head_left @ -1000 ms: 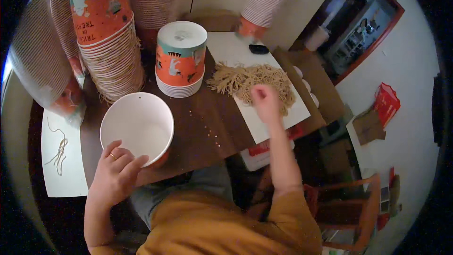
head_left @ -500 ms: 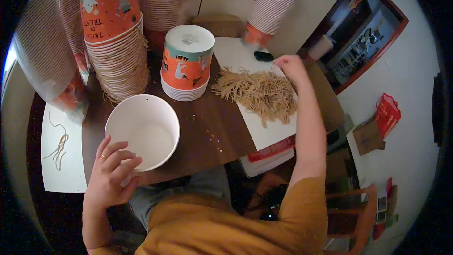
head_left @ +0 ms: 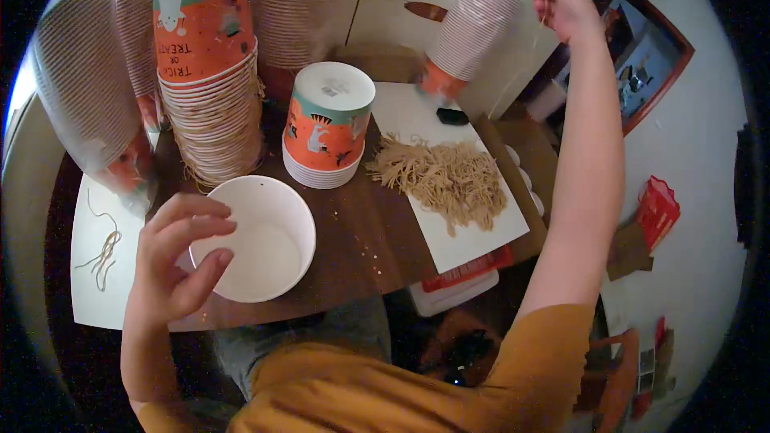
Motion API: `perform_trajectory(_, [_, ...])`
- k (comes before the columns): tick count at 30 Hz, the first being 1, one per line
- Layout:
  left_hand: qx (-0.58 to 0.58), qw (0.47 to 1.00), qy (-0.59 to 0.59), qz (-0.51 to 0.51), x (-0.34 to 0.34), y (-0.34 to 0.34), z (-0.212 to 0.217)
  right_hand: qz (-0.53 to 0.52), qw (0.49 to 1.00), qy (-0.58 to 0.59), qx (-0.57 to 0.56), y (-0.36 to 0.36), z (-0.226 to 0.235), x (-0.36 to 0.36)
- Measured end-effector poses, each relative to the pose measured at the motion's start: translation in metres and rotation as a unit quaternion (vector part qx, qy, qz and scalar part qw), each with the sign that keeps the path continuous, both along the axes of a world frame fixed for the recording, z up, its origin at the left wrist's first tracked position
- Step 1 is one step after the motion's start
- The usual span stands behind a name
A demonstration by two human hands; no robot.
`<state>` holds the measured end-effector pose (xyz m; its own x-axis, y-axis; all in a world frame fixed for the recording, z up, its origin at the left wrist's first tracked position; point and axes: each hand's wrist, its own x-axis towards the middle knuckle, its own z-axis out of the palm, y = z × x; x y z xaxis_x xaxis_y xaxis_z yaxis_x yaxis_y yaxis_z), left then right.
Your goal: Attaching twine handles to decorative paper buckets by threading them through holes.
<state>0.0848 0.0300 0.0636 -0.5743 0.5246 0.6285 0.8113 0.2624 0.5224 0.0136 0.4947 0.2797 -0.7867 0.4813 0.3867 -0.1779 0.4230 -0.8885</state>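
Observation:
A white paper bucket point(head_left: 269, 261) stands upright on the table in front of me, its inside showing. My left hand point(head_left: 180, 252) is open over the bucket's left rim, thumb and fingers apart; whether it touches the rim I cannot tell. High at the right, my right hand point(head_left: 565, 8) is raised with its fingers curled together; anything in them is too small to make out. Below and left of it, a heap of tan strings point(head_left: 453, 180) lies on a white sheet point(head_left: 461, 250). Upside-down orange and green printed buckets point(head_left: 325, 140) are stacked beyond the white one.
A tall stack of buckets point(head_left: 210, 116) with tan strings stands far left, beside plastic-wrapped stacks point(head_left: 88, 84). Another wrapped stack point(head_left: 473, 32) leans at the back right, near a small black object point(head_left: 452, 116). A loose string point(head_left: 106, 252) lies on a white surface at left.
My right hand has risen from the string heap, up and to the right. My left hand has lifted slightly, its thumb and fingers spread wider. The whole view has shifted a little.

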Motion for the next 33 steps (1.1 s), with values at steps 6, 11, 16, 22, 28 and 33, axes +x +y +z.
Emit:
perform_trajectory(6, [0.053, 0.993, -0.046, -0.1, -0.026, 0.047, 0.019, 0.228, 0.972, -0.033, -0.05, -0.033, -0.02, -0.006])
perform_trajectory(11, [0.167, 0.964, -0.17, -0.114, -0.058, 0.113, 0.036, 0.344, 0.936, -0.057, 0.039, -0.124, -0.049, 0.024])
perform_trajectory(16, [0.039, 0.929, -0.314, -0.192, -0.067, 0.132, 0.036, 0.443, 0.888, -0.115, -0.044, -0.152, -0.077, 0.047])
perform_trajectory(22, [-0.013, 0.887, -0.406, -0.219, -0.042, 0.061, 0.007, 0.384, 0.916, -0.105, -0.05, -0.117, -0.1, 0.06])
perform_trajectory(28, [-0.048, 0.854, -0.46, -0.237, -0.012, 0.029, 0.01, 0.385, 0.887, -0.252, 0.04, -0.121, -0.148, 0.072])
perform_trajectory(33, [0.005, 0.961, -0.265, -0.081, -0.015, 0.033, -0.012, 0.451, 0.86, -0.237, -0.026, -0.143, -0.16, 0.068])
